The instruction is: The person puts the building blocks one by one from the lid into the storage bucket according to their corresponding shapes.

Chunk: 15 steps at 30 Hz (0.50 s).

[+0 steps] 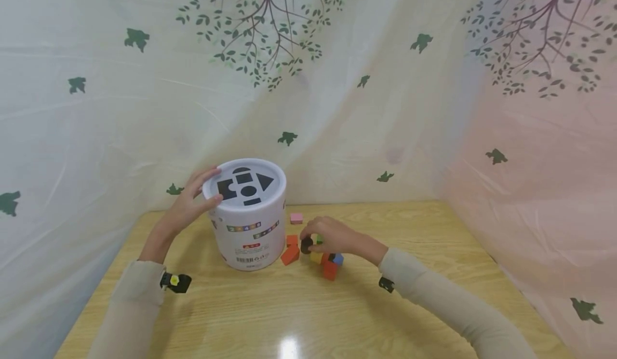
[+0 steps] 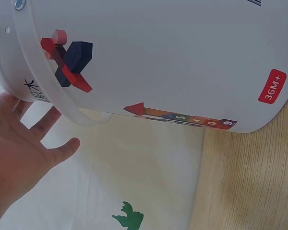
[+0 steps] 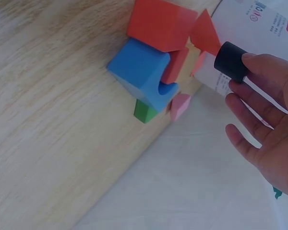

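A white bucket (image 1: 250, 225) stands upright on the table, its lid (image 1: 262, 198) cut with dark shaped holes. My left hand (image 1: 185, 209) rests at the left edge of this lid, thumb and fingers spread; the left wrist view shows the fingers (image 2: 47, 122) behind the bucket's handle band (image 2: 43, 81). To the right of the bucket, my right hand (image 1: 337, 236) pinches a black cylinder block (image 3: 231, 61) between thumb and fingertips. Below and beside that hand lie a red block (image 3: 161, 24), a blue block with a curved notch (image 3: 141, 67) and a green block (image 3: 144, 111).
A pink block (image 1: 296, 218) lies toward the back of the wooden table (image 1: 231, 316). Orange-red blocks (image 1: 290, 255) sit close to the bucket's right side. Behind the table hangs a pale cloth (image 1: 337, 150) printed with leaves and birds.
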{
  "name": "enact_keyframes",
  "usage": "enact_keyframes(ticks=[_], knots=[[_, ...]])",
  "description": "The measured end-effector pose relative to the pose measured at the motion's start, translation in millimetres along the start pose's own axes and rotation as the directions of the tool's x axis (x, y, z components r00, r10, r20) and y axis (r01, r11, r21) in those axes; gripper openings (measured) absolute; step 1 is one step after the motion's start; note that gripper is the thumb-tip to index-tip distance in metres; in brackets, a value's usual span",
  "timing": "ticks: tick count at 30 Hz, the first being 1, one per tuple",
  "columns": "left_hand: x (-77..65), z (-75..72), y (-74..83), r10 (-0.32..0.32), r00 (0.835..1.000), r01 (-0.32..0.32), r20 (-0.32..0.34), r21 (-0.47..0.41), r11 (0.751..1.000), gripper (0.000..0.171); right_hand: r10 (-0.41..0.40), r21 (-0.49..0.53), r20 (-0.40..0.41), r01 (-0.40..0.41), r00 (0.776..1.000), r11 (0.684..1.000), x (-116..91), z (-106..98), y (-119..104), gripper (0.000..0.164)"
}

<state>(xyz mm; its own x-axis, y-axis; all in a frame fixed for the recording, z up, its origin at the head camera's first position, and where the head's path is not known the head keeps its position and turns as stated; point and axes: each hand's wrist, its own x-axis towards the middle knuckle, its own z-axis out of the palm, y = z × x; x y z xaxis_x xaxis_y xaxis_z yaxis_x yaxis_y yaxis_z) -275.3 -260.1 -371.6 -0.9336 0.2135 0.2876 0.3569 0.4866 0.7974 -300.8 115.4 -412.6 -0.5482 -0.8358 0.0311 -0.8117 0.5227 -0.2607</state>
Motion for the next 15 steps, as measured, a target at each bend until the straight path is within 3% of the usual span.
enact_keyframes(ticks=[10,15], knots=[[0.4,0.1,-0.3,0.009,1.000,-0.009,0.002,-0.007,1.000,0.075,0.004,-0.019,-0.062,-0.006,0.998,1.000,0.8,-15.0,2.4,0.026],[0.0,-0.6,1.0,0.003,1.000,-0.003,0.002,-0.006,1.000,0.074,0.032,0.027,-0.072,-0.030,0.997,0.999,0.8,-27.2,5.6,0.026]])
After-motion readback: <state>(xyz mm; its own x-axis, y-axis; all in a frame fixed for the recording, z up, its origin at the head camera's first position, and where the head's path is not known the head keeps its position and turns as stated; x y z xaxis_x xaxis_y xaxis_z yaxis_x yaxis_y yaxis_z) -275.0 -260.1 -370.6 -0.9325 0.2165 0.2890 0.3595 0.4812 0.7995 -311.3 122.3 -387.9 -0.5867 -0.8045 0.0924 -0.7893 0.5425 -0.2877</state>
